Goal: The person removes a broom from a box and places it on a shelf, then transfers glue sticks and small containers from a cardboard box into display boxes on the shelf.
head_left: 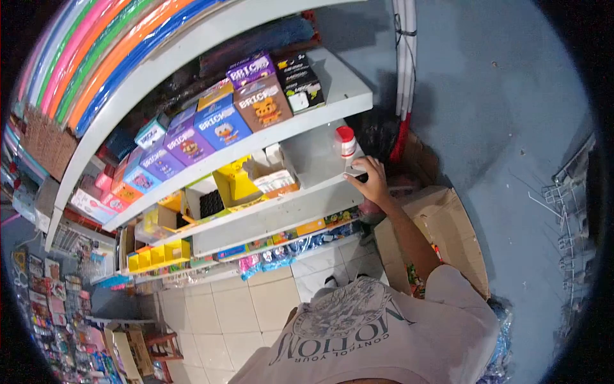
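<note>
At the right end of the middle shelf (313,168), my right hand (369,179) is beside a small jar with a red lid (345,142). The thumb and fingers are curved but apart, with a dark patch showing in the gap between them. The jar stands just beyond my fingertips. Further left on the same shelf are an open box with white packets (276,182) and a yellow display box (238,182). My left hand is out of view.
Brick toy boxes (224,128) line the shelf above. Rolled coloured sheets (96,57) lie on top. An open cardboard box (451,224) stands below my right arm. Wire hooks (566,224) are at far right, and a small wooden stool (165,349) is at lower left.
</note>
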Motion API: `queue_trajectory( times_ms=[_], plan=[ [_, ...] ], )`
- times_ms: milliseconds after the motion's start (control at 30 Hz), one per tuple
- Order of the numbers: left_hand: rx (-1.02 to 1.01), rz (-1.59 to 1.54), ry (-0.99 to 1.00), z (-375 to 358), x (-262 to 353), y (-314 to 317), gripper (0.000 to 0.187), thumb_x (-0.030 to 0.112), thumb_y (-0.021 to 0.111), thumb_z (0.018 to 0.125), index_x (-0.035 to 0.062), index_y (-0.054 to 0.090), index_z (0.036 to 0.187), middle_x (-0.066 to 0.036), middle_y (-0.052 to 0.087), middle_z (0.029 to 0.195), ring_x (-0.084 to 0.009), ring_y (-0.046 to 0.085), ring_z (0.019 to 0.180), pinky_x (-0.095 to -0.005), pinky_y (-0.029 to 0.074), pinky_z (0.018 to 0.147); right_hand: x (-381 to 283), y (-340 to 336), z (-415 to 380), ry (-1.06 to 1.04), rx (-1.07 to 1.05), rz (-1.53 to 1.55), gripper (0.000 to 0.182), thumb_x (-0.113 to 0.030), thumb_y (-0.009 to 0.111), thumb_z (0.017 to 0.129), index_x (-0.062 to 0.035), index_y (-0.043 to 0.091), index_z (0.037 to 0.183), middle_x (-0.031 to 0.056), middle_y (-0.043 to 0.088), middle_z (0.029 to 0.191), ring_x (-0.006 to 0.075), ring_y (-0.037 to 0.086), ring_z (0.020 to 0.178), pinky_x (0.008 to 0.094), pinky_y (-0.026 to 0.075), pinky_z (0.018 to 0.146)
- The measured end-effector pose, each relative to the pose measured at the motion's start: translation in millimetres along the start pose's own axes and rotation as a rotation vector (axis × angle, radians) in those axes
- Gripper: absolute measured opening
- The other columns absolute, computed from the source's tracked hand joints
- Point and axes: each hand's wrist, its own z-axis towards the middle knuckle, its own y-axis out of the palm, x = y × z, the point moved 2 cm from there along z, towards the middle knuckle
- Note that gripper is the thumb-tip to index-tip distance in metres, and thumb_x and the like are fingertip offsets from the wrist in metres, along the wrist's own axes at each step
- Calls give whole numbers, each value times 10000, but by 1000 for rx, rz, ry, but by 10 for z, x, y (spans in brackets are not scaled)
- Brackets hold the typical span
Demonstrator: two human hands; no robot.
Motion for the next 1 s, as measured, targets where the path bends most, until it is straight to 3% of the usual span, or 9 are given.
queue_trajectory(
  times_ms=[100, 133, 333, 433, 533, 633, 1000],
  plan=[
    [5, -10, 6, -50, -43, 39, 432, 343, 728, 816, 59, 577, 1104, -100, 664, 896, -235, 640, 693, -371, 506, 600, -193, 23, 10, 1, -4, -80, 542, -390, 802, 717, -91, 586, 1115, 89, 582, 1080, 295, 518, 1078, 430, 355, 942],
    [4, -13, 8, -70, -54, 51, 431, 341, 727, 816, 60, 577, 1104, -99, 664, 896, -234, 640, 693, -371, 506, 600, -174, 109, -20, 41, 5, -85, 706, -467, 805, 688, -88, 529, 1216, 94, 575, 1118, 293, 489, 1119, 463, 301, 991],
    [8, -37, -4, -130, -116, 89, 424, 334, 726, 815, 61, 577, 1104, -97, 663, 897, -231, 640, 695, -370, 505, 596, -337, 352, -51, 178, -39, -168, 972, -604, 786, 633, -75, 393, 1348, 167, 494, 1246, 318, 399, 1255, 567, 141, 1094],
    [18, -48, -16, -173, -160, 60, 421, 330, 726, 815, 62, 577, 1104, -95, 663, 898, -230, 640, 696, -369, 504, 594, -410, 448, -53, 235, -51, -228, 1003, -636, 773, 626, -61, 392, 1354, 181, 444, 1295, 329, 350, 1302, 605, 71, 1114],
    [34, -63, -35, -218, -214, 53, 418, 326, 725, 815, 63, 577, 1104, -94, 663, 899, -228, 640, 697, -368, 503, 592, -477, 472, -47, 215, 14, -249, 989, -620, 795, 603, -37, 410, 1302, 147, 444, 1280, 312, 374, 1290, 638, 101, 1101],
    [47, -76, -51, -256, -250, 36, 415, 322, 725, 815, 63, 577, 1104, -92, 663, 900, -227, 640, 698, -368, 502, 590, -440, 531, -72, 242, -15, -237, 1029, -673, 753, 627, -46, 385, 1355, 164, 418, 1317, 317, 323, 1329, 647, 35, 1103],
    [59, -95, -88, -329, -333, 8, 405, 308, 723, 815, 66, 577, 1104, -87, 662, 902, -221, 640, 702, -366, 500, 583, -444, 544, -65, 220, 40, -229, 982, -648, 779, 610, -55, 432, 1311, 143, 448, 1275, 309, 368, 1295, 641, 52, 1103]
  ],
)
